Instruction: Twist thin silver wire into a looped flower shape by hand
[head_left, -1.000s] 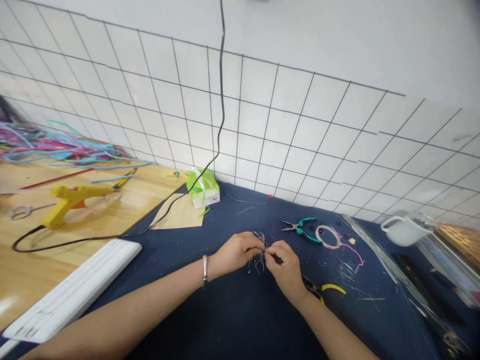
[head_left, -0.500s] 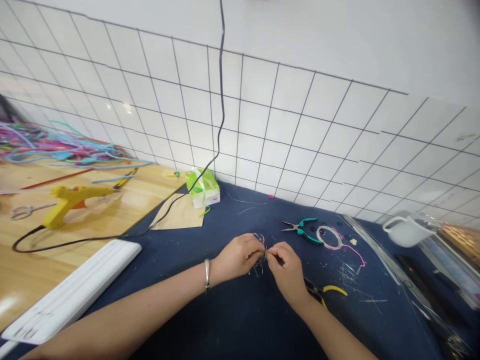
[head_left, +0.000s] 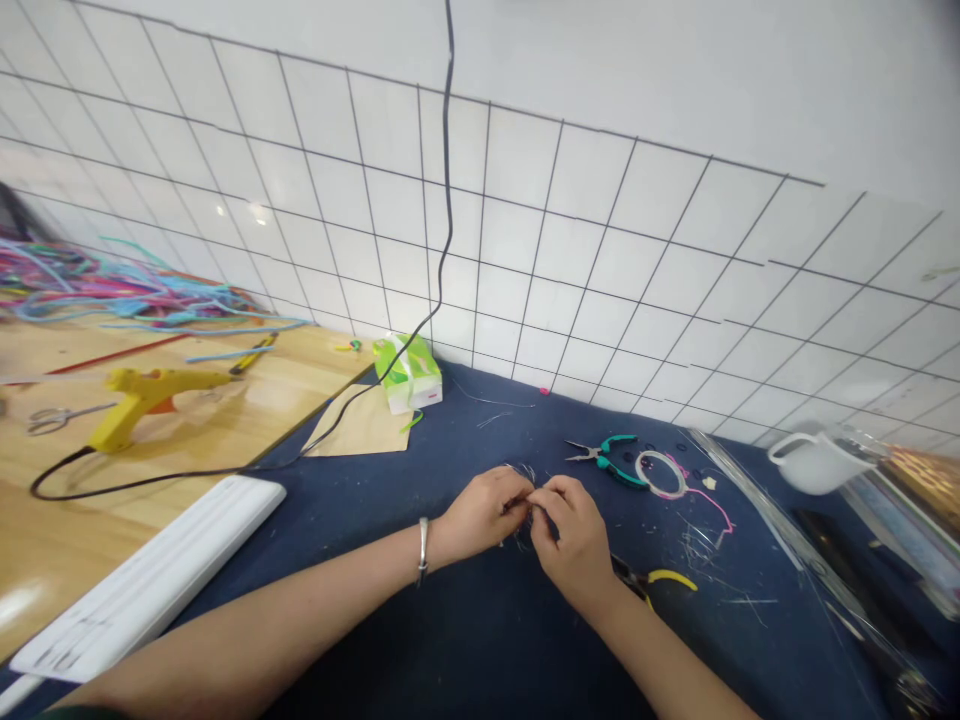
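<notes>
My left hand (head_left: 481, 515), with a silver bangle at the wrist, pinches a small bunch of thin wires (head_left: 529, 471) whose fine ends stick out above and below the fingers. My right hand (head_left: 576, 535) meets it fingertip to fingertip, thumb and forefinger closed at the same bunch. What lies between the fingertips is mostly hidden. Beyond the right hand lie teal-handled needle-nose pliers (head_left: 631, 478), jaws pointing left. Yellow-handled pliers (head_left: 673, 577) are partly covered by the right hand and wrist.
Right of the hands lie a ring-shaped coil (head_left: 640, 468), pink cord (head_left: 712, 500) and wire scraps (head_left: 701, 545). A white mug (head_left: 817, 465) stands far right. Leftward are a white power strip (head_left: 161, 570), a yellow glue gun (head_left: 135, 405), brown paper (head_left: 360, 430) and a tissue pack (head_left: 412, 385).
My right hand's fingers have shifted against the left fingertips, and its thumb has dropped lower. Less of the wire bunch shows between the hands. The view has moved slightly.
</notes>
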